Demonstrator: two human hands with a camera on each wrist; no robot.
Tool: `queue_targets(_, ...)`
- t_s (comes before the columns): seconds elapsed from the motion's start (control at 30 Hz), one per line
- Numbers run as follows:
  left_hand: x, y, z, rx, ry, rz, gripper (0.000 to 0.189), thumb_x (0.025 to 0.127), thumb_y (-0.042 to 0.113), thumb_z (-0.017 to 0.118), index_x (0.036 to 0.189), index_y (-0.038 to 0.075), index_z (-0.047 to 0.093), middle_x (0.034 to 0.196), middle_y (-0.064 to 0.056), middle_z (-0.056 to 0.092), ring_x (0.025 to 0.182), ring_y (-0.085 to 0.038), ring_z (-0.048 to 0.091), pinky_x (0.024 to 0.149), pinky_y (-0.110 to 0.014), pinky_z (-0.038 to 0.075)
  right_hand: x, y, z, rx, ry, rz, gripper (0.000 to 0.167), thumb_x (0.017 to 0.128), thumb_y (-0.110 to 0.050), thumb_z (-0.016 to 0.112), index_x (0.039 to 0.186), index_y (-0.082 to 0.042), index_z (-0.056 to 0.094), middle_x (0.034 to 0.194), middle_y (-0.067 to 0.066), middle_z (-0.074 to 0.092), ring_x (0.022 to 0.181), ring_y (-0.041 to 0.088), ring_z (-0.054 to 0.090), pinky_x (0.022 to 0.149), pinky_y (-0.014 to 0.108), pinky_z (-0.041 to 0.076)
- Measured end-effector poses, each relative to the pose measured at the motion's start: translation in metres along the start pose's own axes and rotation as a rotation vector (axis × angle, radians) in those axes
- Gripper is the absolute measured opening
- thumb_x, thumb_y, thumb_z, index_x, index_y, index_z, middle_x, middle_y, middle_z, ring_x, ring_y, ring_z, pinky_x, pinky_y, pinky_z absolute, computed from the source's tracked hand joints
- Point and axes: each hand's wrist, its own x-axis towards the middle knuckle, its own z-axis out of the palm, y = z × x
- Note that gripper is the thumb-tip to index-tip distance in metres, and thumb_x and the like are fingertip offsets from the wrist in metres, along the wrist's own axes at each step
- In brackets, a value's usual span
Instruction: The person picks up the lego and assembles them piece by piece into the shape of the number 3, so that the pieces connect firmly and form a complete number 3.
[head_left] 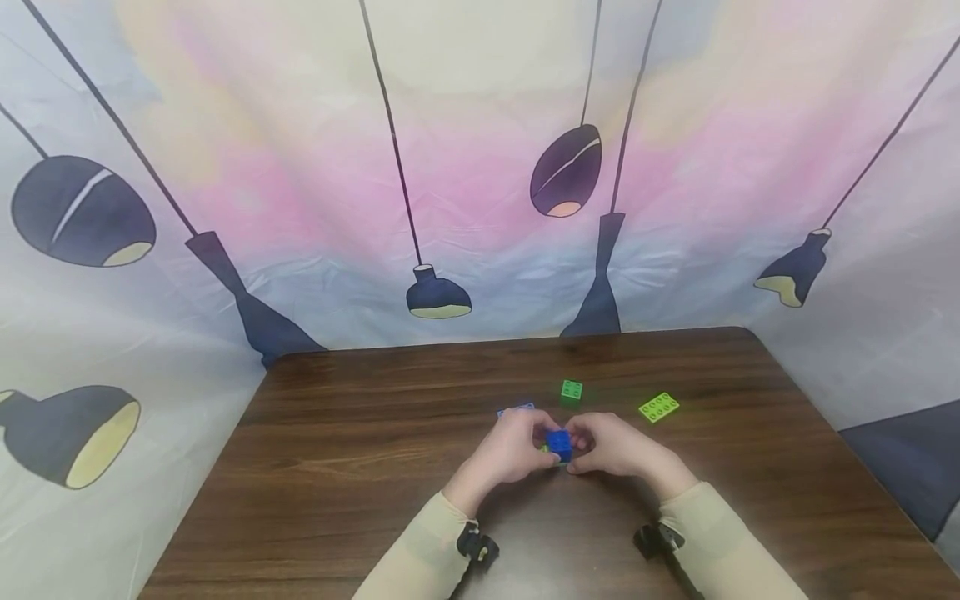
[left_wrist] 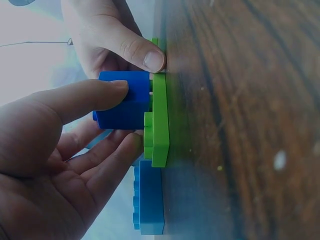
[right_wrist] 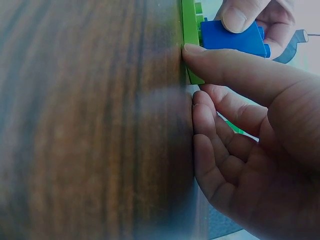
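Observation:
My left hand pinches a dark blue toy building brick, the thumb on its near side and the fingers behind. Beneath the brick lies a lime green studded plate, on edge to the left wrist view and flat along the table. A narrow gap with green studs shows between brick and plate. From the other side my right hand holds the plate's right end, its thumb tip on the plate's edge. The right hand's other fingers curl low by the tabletop.
A lighter blue studded plate lies just beyond the left hand. Farther back on the brown wooden table are a green brick and, to the right, another lime plate. A lamp-patterned cloth hangs behind the table.

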Motion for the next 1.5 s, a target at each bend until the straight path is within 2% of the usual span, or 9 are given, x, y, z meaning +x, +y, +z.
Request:
queue_targets(0.2,0.0018,-0.0002,0.0006,0.01,0.013,0.001,0.028,0.085,0.013,0.093,0.109,0.009,0.078,0.094,0.005,0.073,0.085,-0.009,0.065,0.076,-0.025,0.055,-0.0004,0.0009,-0.0009,-0.017,0.004,-0.011,0.036,0.082,-0.016,0.095,0.11,-0.012,0.074,0.092,-0.004,0.066,0.089,0.018,0.061,0.086,0.043,0.055)
queue_targets(0.5,0.0014,0.0009,-0.0033,0.0,0.002,0.014,0.034,0.083,0.014,0.094,0.112,0.008,0.075,0.099,0.001,0.075,0.089,-0.009,0.07,0.081,-0.026,0.058,-0.0002,0.0004,-0.001,-0.02,0.006,-0.018,0.035,0.082,-0.018,0.094,0.11,-0.011,0.073,0.091,-0.004,0.065,0.088,0.018,0.06,0.085,0.042,0.054)
queue_targets(0.73,0.0012,-0.0007,-0.0063,-0.052,-0.004,-0.003,0.027,0.085,0.013,0.092,0.108,0.007,0.079,0.099,-0.001,0.077,0.088,-0.007,0.072,0.075,-0.023,0.059,0.0002,0.001,0.0006,-0.033,0.002,-0.041,0.036,0.081,-0.018,0.095,0.107,-0.011,0.072,0.089,-0.004,0.065,0.086,0.018,0.059,0.082,0.042,0.052)
queue_targets(1.27,-0.0027,0.002,-0.0052,-0.056,0.01,-0.036,0.023,0.087,0.014,0.091,0.106,0.009,0.08,0.097,0.003,0.075,0.088,-0.007,0.071,0.08,-0.025,0.059,-0.0012,0.0025,0.0016,-0.018,0.004,-0.06,0.034,0.081,-0.019,0.095,0.106,-0.012,0.073,0.089,-0.005,0.065,0.086,0.018,0.059,0.082,0.041,0.052)
queue_targets(1.5,-0.0032,0.0029,-0.0041,-0.04,0.011,-0.02,0.023,0.088,0.013,0.091,0.107,0.009,0.079,0.098,0.003,0.075,0.089,-0.007,0.07,0.08,-0.026,0.06,-0.0003,0.0029,0.003,-0.016,0.004,-0.036,0.033,0.08,-0.017,0.096,0.104,-0.013,0.073,0.088,-0.004,0.065,0.085,0.018,0.059,0.08,0.041,0.052)
